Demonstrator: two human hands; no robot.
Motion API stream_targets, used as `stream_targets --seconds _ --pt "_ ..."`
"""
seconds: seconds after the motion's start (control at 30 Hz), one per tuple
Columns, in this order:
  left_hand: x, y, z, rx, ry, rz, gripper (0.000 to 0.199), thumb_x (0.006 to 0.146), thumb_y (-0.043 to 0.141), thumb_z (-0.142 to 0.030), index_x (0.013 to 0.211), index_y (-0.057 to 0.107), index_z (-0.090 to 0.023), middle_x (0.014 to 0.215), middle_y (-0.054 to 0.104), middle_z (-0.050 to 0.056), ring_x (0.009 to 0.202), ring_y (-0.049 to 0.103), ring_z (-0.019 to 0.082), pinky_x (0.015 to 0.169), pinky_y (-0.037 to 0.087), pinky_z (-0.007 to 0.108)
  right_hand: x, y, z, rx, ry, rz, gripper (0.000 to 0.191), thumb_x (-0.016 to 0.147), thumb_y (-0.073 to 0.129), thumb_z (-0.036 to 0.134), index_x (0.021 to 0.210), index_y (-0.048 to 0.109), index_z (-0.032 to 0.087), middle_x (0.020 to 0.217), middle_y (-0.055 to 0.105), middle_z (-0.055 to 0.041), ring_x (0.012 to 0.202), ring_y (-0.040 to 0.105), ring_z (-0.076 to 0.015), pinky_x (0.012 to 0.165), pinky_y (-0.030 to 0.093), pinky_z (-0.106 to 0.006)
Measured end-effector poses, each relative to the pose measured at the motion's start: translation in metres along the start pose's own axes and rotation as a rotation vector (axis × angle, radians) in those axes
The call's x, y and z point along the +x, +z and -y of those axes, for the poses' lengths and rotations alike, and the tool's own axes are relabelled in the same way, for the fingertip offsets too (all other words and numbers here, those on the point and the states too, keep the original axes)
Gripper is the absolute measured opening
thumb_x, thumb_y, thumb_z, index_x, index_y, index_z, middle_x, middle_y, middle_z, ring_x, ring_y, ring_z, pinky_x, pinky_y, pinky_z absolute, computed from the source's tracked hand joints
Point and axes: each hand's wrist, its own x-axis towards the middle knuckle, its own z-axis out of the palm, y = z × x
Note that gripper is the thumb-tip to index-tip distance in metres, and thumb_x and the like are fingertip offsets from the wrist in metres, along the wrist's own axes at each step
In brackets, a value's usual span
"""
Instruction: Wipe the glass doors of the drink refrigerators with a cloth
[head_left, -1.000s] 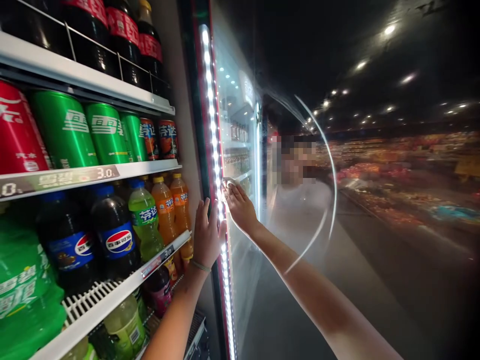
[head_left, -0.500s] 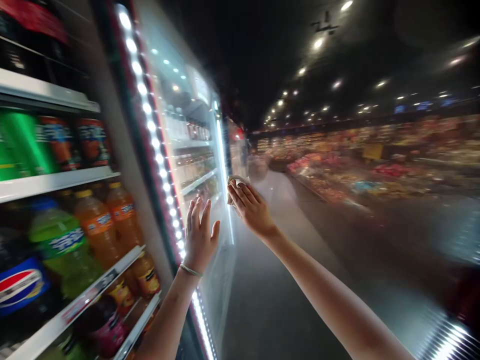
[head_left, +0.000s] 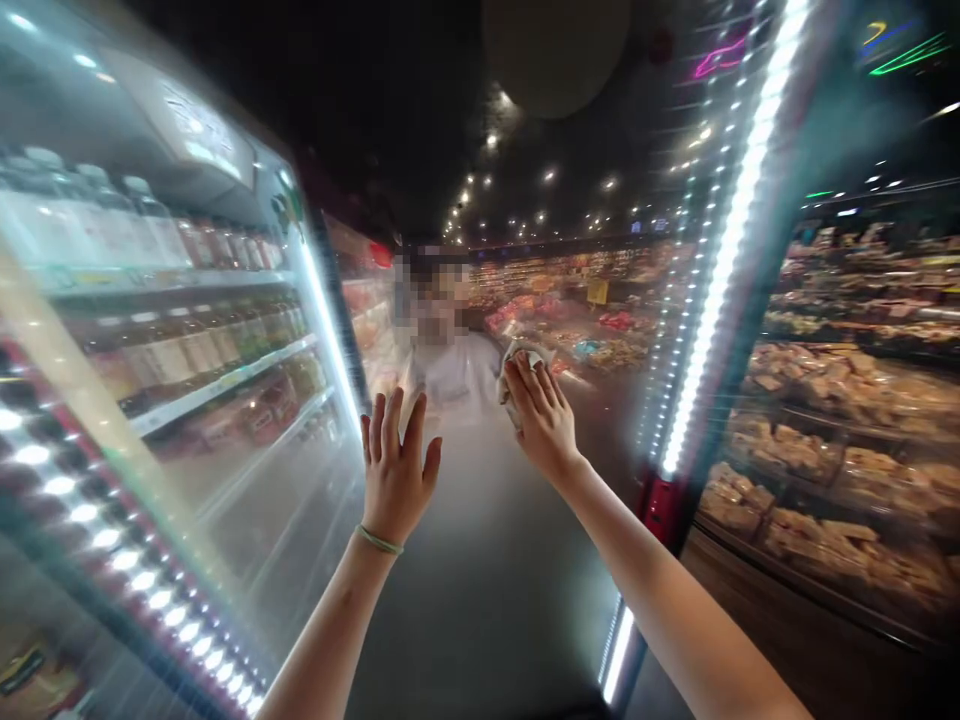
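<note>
Both hands have moved away from the left light strip (head_left: 144,580) since the earlier frame. A glass door (head_left: 480,570) spans the middle. The left hand (head_left: 394,470) has an open grip, fingers spread; the right hand's (head_left: 546,425) grip holds a crumpled cloth (head_left: 511,412) at the pane.

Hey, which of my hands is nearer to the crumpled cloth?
Right: your right hand lies over the cloth, touching it. Your left hand is apart, off to its left and lower in view.
</note>
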Motion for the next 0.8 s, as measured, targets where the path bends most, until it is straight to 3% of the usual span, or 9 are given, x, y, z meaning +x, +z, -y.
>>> stream_targets --seconds 0.23,0.33,0.43,0.53,0.6,0.7,0.8 --pt "0.006 0.033 -0.048 -0.002 -0.007 0.004 0.068 0.099 0.057 -0.03 0.163 0.031 -0.028 0.167 0.035 0.014 0.158 0.023 0.036 0.129 0.018 0.061 -0.059 -0.022 -0.093 -0.045 0.151 -0.111 0.082 0.09 0.044 0.005 0.166 0.017 0.019 0.17 0.028 -0.014 0.158 0.025 -0.0296 0.124 0.037 -0.056" --pt "0.006 0.038 -0.057 0.012 -0.002 0.007 0.068 0.099 0.057 -0.031 0.162 0.032 -0.026 0.166 0.035 0.014 0.159 0.022 0.035 0.129 0.018 0.061 -0.077 -0.025 -0.114 -0.045 0.272 -0.184 0.073 0.095 0.044 0.011 0.165 0.023 0.02 0.168 0.032 -0.0148 0.158 0.027 -0.0297 0.124 0.036 -0.057" --pt "0.005 0.035 -0.055 0.038 -0.007 0.016 0.066 0.1 0.056 -0.03 0.162 0.033 -0.025 0.165 0.037 0.015 0.159 0.022 0.035 0.129 0.018 0.061 -0.085 -0.02 -0.12 -0.001 0.443 -0.274 0.066 0.098 0.043 0.017 0.162 0.031 0.018 0.165 0.038 -0.0163 0.156 0.031 -0.0321 0.123 0.036 -0.058" --pt "-0.001 0.024 -0.039 0.076 -0.043 0.026 0.065 0.1 0.055 -0.031 0.161 0.034 -0.025 0.166 0.036 0.015 0.159 0.021 0.036 0.128 0.018 0.062 -0.08 -0.007 -0.105 0.059 0.599 -0.407 0.062 0.099 0.04 0.019 0.161 0.036 0.014 0.164 0.038 -0.0192 0.154 0.034 -0.0342 0.123 0.037 -0.054" --pt "-0.007 0.015 -0.023 0.107 -0.061 0.023 0.064 0.1 0.055 -0.031 0.161 0.034 -0.025 0.166 0.036 0.015 0.159 0.021 0.036 0.128 0.018 0.063 -0.072 0.004 -0.083 0.075 0.603 -0.439 0.063 0.1 0.039 0.019 0.162 0.034 0.016 0.166 0.036 -0.0183 0.155 0.032 -0.0352 0.123 0.035 -0.057" --pt "-0.018 -0.001 0.003 0.143 -0.056 0.024 0.063 0.101 0.055 -0.03 0.161 0.035 -0.023 0.164 0.038 0.016 0.159 0.021 0.035 0.129 0.018 0.062 -0.058 0.018 -0.034 0.081 0.487 -0.364 0.068 0.099 0.04 0.02 0.165 0.025 0.021 0.169 0.029 -0.0144 0.157 0.025 -0.0357 0.123 0.029 -0.067" --pt "-0.03 -0.019 0.031 0.164 -0.054 0.037 0.063 0.101 0.055 -0.03 0.16 0.036 -0.022 0.163 0.04 0.017 0.159 0.022 0.035 0.129 0.019 0.061 -0.041 0.033 0.027 0.092 0.393 -0.237 0.072 0.099 0.038 0.02 0.167 0.016 0.02 0.171 0.024 -0.0144 0.158 0.022 -0.0353 0.123 0.029 -0.068"
